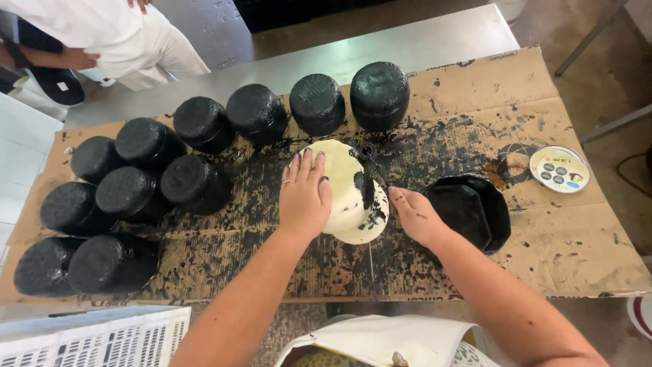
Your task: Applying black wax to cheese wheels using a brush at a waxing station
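1. Steadying a pale cheese wheel (339, 183) tipped on its edge, the left hand (303, 197) lies flat and open-fingered on its upper face at mid-table.
2. Gripping a black-coated brush (367, 178), the right hand (415, 216) is closed on the handle, which runs up and away against the wheel's right flank.
3. Beside that hand sits a black dish (475, 211); coated black wheels (197, 183) crowd the stained cardboard (577, 238) to the left.

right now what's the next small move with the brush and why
Probably drag the brush further down the pale round block: only a few black streaks mark it, most is bare, and the left hand steadies it. The right hand holds the brush.
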